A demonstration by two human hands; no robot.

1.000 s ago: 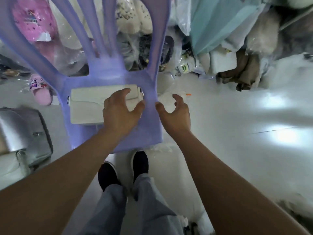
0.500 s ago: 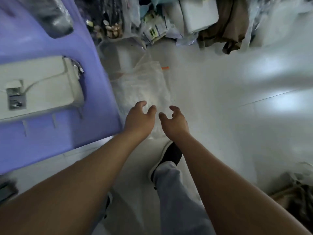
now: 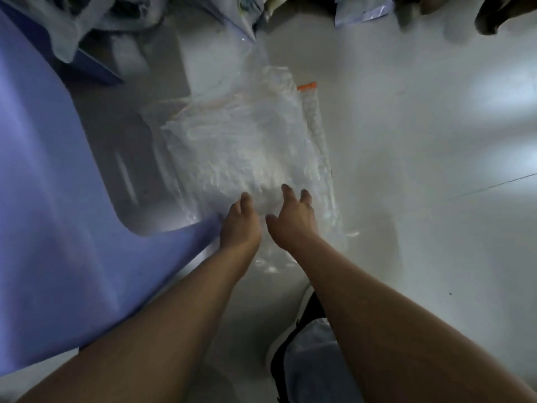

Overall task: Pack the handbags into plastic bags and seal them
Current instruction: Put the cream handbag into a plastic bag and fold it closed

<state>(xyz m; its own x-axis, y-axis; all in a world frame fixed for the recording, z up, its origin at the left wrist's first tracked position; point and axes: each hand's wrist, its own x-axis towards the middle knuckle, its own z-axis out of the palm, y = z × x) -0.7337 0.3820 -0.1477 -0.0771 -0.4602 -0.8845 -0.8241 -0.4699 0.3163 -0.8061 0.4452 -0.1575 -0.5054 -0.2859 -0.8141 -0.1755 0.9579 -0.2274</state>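
1. Two bare hands in view, both reaching down to the near edge of the stack of plastic bags (image 3: pixel 247 152) on the pale floor (image 3: pixel 421 141).
2. Left hand (image 3: pixel 239 225): fingers bent downward onto the near left edge of the plastic, tips hidden behind the knuckles; impossible to tell whether pinching a bag or only resting on it.
3. Right hand (image 3: pixel 292 218): fingers spread and loosely curved, thumb apart, nothing clasped; fingertips at or just above the plastic, contact not clear.
4. One heap of clear, crinkled bags, lying flat just beside the purple plastic chair (image 3: pixel 43 213); number of bags in it impossible to count, layers blurring together.
5. One small orange strip (image 3: pixel 306 86) at the far right corner of the heap.
6. One purple chair, filling the left side and cut off by the left and bottom edges; pale floor seen through its opening.
7. No handbag seen anywhere.
8. One dark shoe with a white sole (image 3: pixel 287 338) and one grey trouser leg (image 3: pixel 313 365) at the bottom, partly covered by the right forearm.
9. Clutter of packaged goods (image 3: pixel 247 10) along the top edge, cut off and too blurred to count or name.
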